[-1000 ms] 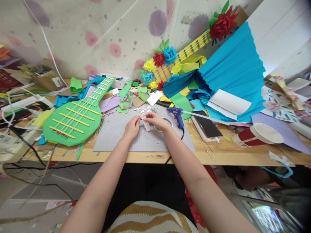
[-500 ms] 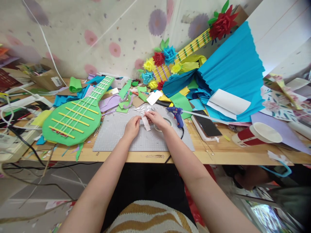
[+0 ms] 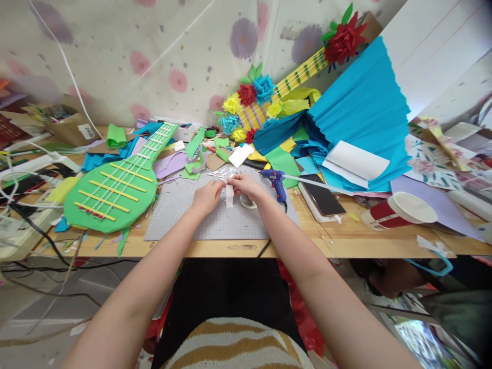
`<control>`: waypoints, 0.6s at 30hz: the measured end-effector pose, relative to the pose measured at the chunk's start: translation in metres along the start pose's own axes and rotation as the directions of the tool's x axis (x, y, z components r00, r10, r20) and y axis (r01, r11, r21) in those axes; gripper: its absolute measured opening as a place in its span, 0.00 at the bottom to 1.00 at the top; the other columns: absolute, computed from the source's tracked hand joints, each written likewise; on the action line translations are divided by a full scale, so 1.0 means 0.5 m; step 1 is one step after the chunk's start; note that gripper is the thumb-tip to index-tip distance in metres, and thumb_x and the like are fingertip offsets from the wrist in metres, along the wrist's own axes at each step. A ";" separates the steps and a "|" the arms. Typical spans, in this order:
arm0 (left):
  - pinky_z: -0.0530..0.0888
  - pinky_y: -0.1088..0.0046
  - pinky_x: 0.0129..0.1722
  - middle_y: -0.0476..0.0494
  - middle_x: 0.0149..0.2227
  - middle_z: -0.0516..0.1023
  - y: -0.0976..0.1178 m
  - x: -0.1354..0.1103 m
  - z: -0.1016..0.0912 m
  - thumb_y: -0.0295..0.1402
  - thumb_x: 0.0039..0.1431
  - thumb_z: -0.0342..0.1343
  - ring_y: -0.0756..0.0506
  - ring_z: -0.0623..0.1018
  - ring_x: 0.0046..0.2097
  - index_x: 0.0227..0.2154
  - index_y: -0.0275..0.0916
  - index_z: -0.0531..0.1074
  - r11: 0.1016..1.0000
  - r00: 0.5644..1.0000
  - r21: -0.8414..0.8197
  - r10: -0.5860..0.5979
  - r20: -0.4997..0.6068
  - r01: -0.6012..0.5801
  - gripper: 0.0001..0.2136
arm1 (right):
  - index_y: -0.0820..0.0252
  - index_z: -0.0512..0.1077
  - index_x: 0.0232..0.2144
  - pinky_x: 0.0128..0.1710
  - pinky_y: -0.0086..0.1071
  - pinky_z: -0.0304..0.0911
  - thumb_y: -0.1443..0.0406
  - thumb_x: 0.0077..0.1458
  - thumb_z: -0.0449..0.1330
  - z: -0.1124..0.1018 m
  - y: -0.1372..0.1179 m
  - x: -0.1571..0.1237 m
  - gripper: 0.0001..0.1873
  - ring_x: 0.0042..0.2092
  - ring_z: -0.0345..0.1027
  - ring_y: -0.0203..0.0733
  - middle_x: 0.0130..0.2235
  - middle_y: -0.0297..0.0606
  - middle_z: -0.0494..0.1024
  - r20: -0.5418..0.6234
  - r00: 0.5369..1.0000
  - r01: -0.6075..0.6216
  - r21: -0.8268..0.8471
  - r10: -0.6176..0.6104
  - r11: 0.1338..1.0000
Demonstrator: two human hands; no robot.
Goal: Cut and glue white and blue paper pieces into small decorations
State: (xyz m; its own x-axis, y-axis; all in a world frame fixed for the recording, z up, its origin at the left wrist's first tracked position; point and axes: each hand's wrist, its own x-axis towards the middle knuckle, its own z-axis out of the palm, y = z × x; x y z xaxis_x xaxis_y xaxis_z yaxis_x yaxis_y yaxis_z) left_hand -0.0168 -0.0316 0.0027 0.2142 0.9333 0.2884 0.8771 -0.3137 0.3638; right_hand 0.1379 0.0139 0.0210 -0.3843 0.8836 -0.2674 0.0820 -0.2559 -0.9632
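A short strip of white paper (image 3: 229,198) hangs between my two hands over the grey cutting mat (image 3: 171,220). My right hand (image 3: 245,185) pinches the strip's upper end. My left hand (image 3: 207,197) meets it there with thumb and fingers pressed together; its fingertips are too small to see exactly what they grip, but they touch the strip's top edge. Several small white bits (image 3: 219,175) lie scattered just beyond the fingers. Partly under my right wrist lies a roll of tape (image 3: 248,203). A blue glue gun (image 3: 277,185) rests to the right of that hand.
A green paper lute-like instrument (image 3: 111,192) lies on the left. Behind are paper scraps (image 3: 169,163) and a yellow flower-trimmed guitar shape (image 3: 284,92). A phone (image 3: 325,197), a paper cup (image 3: 400,210) and blue crepe paper (image 3: 361,113) occupy the right. Cables (image 3: 42,236) run at left.
The white strip has turned from slanted to hanging nearly straight down. Both hands stay close together at its top. The whole view has shifted slightly.
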 end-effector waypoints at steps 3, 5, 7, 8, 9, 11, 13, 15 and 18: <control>0.63 0.71 0.32 0.42 0.39 0.72 0.003 0.004 -0.003 0.36 0.61 0.40 0.44 0.72 0.37 0.40 0.44 0.70 0.998 0.999 0.050 0.035 0.028 -0.036 0.14 | 0.60 0.65 0.19 0.26 0.27 0.62 0.64 0.38 0.65 -0.009 0.000 0.000 0.11 0.23 0.61 0.31 0.20 0.31 0.68 0.001 1.000 -0.014 0.016 0.014 1.000; 0.63 0.71 0.32 0.41 0.38 0.72 0.005 0.004 -0.005 0.35 0.60 0.40 0.44 0.71 0.37 0.40 0.44 0.70 0.997 0.998 0.055 0.053 0.040 -0.055 0.14 | 0.59 0.65 0.19 0.25 0.28 0.63 0.66 0.37 0.65 -0.015 -0.001 -0.001 0.10 0.23 0.62 0.32 0.19 0.30 0.68 0.003 1.000 -0.022 0.019 0.022 1.000; 0.62 0.71 0.32 0.41 0.36 0.71 0.008 0.004 -0.006 0.35 0.60 0.40 0.44 0.71 0.37 0.40 0.44 0.70 0.995 0.996 0.075 0.068 0.048 -0.072 0.14 | 0.59 0.65 0.18 0.26 0.29 0.63 0.67 0.36 0.65 -0.019 -0.002 -0.002 0.10 0.23 0.62 0.32 0.19 0.30 0.67 0.007 1.000 -0.030 0.013 0.030 0.999; 0.62 0.71 0.32 0.41 0.36 0.71 0.009 0.004 -0.007 0.35 0.60 0.39 0.44 0.71 0.37 0.40 0.44 0.70 0.993 0.996 0.089 0.075 0.051 -0.079 0.14 | 0.59 0.66 0.18 0.26 0.29 0.64 0.68 0.36 0.65 -0.020 -0.002 -0.003 0.09 0.23 0.62 0.32 0.19 0.31 0.67 0.006 0.999 -0.032 0.007 0.032 0.999; 0.62 0.71 0.32 0.41 0.35 0.71 0.010 0.003 -0.008 0.35 0.60 0.39 0.44 0.71 0.36 0.39 0.44 0.70 0.992 0.996 0.097 0.078 0.052 -0.083 0.14 | 0.59 0.66 0.18 0.26 0.29 0.64 0.69 0.36 0.65 -0.022 -0.003 -0.004 0.09 0.24 0.63 0.33 0.19 0.31 0.67 0.003 0.999 -0.032 0.002 0.032 0.999; 0.63 0.71 0.32 0.41 0.35 0.71 0.012 0.002 -0.009 0.35 0.60 0.40 0.44 0.71 0.37 0.38 0.44 0.71 0.992 0.996 0.089 0.080 0.050 -0.084 0.14 | 0.60 0.67 0.18 0.27 0.30 0.64 0.69 0.36 0.65 -0.024 -0.003 -0.007 0.08 0.24 0.64 0.33 0.19 0.31 0.68 0.003 1.000 -0.023 -0.006 0.023 1.000; 0.63 0.71 0.33 0.41 0.35 0.72 0.013 0.001 -0.009 0.34 0.59 0.41 0.44 0.71 0.37 0.38 0.44 0.71 0.995 0.996 0.060 0.079 0.046 -0.081 0.13 | 0.59 0.68 0.19 0.27 0.30 0.65 0.69 0.35 0.65 -0.026 -0.003 -0.009 0.08 0.25 0.64 0.34 0.20 0.32 0.68 0.005 1.000 -0.008 -0.011 0.008 1.000; 0.63 0.71 0.34 0.41 0.36 0.73 0.014 0.001 -0.011 0.33 0.59 0.42 0.44 0.72 0.38 0.38 0.44 0.70 0.997 0.997 0.035 0.066 0.042 -0.067 0.12 | 0.59 0.68 0.19 0.27 0.30 0.65 0.68 0.35 0.65 -0.026 -0.002 -0.010 0.08 0.25 0.64 0.34 0.20 0.32 0.68 0.002 1.000 0.000 -0.016 0.000 1.000; 0.64 0.71 0.34 0.44 0.35 0.74 0.015 0.007 -0.017 0.33 0.56 0.46 0.45 0.72 0.36 0.42 0.43 0.69 0.999 0.998 -0.041 -0.028 0.047 0.030 0.12 | 0.60 0.67 0.18 0.28 0.31 0.65 0.70 0.35 0.65 -0.024 -0.003 -0.009 0.08 0.25 0.64 0.34 0.20 0.32 0.68 -0.016 1.000 0.000 -0.022 -0.001 1.000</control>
State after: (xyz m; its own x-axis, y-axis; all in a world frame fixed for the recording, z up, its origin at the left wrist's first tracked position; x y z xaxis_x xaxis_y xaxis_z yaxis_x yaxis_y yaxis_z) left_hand -0.0130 -0.0321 0.0138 0.2094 0.9490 0.2359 0.8648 -0.2923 0.4083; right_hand 0.1508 0.0150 0.0231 -0.3696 0.8900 -0.2670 0.1016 -0.2469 -0.9637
